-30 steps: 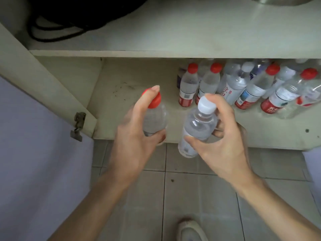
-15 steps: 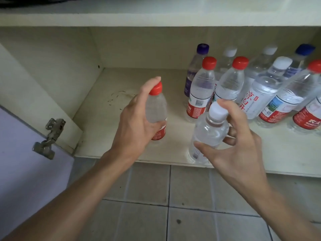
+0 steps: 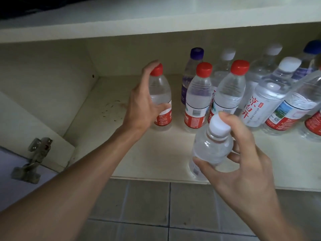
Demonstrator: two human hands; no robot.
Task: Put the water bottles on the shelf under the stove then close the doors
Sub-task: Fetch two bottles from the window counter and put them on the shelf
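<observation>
Cabinet (image 3: 121, 54): cream laminate, dim inside; its shelf (image 3: 156, 153) pale, with dark scuff marks (image 3: 112, 108) at left. Metal hinge (image 3: 35, 153) on left side panel. Below, grey tiled floor (image 3: 147, 202), lighter grout lines.

One camera only, worn on the person's head. It looks forward and down into the open cupboard (image 3: 52, 75) from close by. The shelf (image 3: 149, 153) fills the middle, the tiled floor (image 3: 147, 200) runs along the bottom, and the left hand (image 3: 142, 106) and right hand (image 3: 246, 173) reach in from below.
</observation>
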